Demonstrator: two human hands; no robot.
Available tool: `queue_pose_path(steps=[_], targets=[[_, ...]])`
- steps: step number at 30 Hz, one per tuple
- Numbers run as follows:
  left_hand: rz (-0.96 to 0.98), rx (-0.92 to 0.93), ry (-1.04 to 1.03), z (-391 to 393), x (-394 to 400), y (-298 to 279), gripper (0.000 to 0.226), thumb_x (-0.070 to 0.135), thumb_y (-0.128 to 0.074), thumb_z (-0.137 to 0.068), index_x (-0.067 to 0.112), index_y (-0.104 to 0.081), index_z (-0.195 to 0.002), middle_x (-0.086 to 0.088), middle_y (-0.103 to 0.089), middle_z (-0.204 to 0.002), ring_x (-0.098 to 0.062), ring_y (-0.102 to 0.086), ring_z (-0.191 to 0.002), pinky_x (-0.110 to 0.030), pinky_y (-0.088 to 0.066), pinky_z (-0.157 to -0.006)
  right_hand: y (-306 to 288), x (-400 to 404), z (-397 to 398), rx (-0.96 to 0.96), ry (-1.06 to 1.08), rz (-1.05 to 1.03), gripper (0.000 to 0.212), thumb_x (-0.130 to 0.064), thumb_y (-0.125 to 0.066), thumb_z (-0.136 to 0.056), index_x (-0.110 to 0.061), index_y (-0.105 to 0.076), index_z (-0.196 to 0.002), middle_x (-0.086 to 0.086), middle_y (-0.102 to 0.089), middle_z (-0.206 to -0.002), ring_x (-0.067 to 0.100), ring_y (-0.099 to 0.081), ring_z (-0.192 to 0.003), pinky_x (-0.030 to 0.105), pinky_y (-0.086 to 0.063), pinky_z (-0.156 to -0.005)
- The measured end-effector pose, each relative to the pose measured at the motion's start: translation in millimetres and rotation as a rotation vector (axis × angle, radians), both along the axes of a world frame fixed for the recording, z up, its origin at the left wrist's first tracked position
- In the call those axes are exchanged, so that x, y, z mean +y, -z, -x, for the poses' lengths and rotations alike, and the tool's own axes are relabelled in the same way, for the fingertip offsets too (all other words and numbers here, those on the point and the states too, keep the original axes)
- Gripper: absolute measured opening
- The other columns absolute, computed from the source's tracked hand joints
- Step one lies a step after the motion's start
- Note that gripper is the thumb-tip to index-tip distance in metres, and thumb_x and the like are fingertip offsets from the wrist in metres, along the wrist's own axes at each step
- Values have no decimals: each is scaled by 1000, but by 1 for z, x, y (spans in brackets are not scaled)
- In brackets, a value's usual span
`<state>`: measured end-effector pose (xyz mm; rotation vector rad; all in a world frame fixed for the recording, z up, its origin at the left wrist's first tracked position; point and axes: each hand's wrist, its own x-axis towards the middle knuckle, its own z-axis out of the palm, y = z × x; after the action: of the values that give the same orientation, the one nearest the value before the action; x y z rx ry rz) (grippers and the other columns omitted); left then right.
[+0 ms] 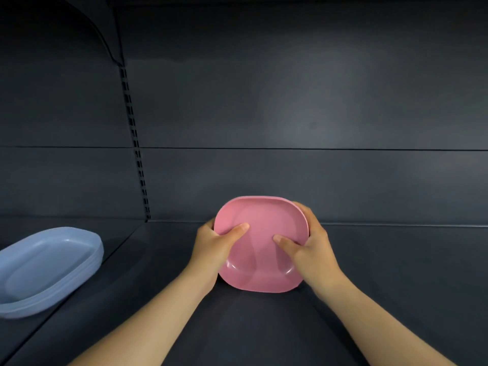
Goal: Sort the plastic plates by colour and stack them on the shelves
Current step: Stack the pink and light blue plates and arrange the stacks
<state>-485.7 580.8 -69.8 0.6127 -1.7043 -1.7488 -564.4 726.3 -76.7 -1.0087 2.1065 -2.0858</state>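
Observation:
A pink plastic plate (pixel 261 215) is held in the middle of the view over the dark shelf (pixel 396 273), its far edge tilted up. My left hand (pixel 214 247) grips its left rim with the thumb lying inside the plate. My right hand (pixel 309 249) grips the right rim, thumb also inside and fingers curled round the outer edge. I cannot tell whether the plate's near edge touches the shelf. A stack of pale blue plates (pixel 45 265) sits on the shelf at the far left.
The dark back panel (pixel 290 114) rises behind the shelf. A slotted upright rail (pixel 134 143) runs down it left of centre. A seam in the shelf surface separates the blue stack's section from the one under my hands.

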Motion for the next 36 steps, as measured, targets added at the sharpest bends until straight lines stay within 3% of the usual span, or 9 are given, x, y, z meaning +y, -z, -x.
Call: queue_pose_path(steps=[9,16,23,27,33,36], targets=[[-1,-54,29,5,0,12,23,6,-68,-83,19,-65,-101,-3,-71,-94,-21,-68,-88,-35,-55,-77,12,0,5,-259,63,-20,49,-3,-70,-80,-27,-49,-118,-9,-61,-107,6,-62,-90,18,-50,-64],[-65,-73,10,30,37,2,29,5,-66,-84,12,-62,-112,-6,-68,-100,-24,-64,-94,-33,-50,-78,3,18,15,-402,181,68,38,-1,-64,-82,-21,-52,-113,-6,-60,-95,8,-58,-82,21,-46,-64],[-77,-106,75,112,156,-10,28,4,-59,-87,7,-57,-114,-8,-60,-100,-24,-57,-90,-31,-44,-76,-9,133,80,-395,337,105,37,-1,-64,-82,-18,-54,-113,-4,-60,-92,13,-57,-81,30,-45,-73],[-68,-154,151,176,241,-8,29,4,-53,-89,8,-53,-117,-7,-57,-101,-23,-55,-91,-30,-42,-76,-8,222,143,-377,387,56,41,-2,-63,-84,-14,-54,-122,0,-60,-99,19,-57,-88,28,-45,-67],[-84,-183,144,267,358,-1,37,2,-50,-89,11,-51,-125,-6,-57,-104,-22,-54,-90,-29,-40,-73,-9,339,233,-299,410,-17,52,3,-59,-82,-22,-49,-126,-13,-56,-94,8,-55,-83,22,-43,-60],[-49,-206,157,303,401,6,41,2,-50,-88,14,-49,-127,-7,-58,-114,-22,-54,-93,-29,-41,-75,-6,383,270,-323,411,-69,54,5,-60,-80,-19,-51,-128,-5,-59,-99,15,-57,-86,22,-43,-59]])
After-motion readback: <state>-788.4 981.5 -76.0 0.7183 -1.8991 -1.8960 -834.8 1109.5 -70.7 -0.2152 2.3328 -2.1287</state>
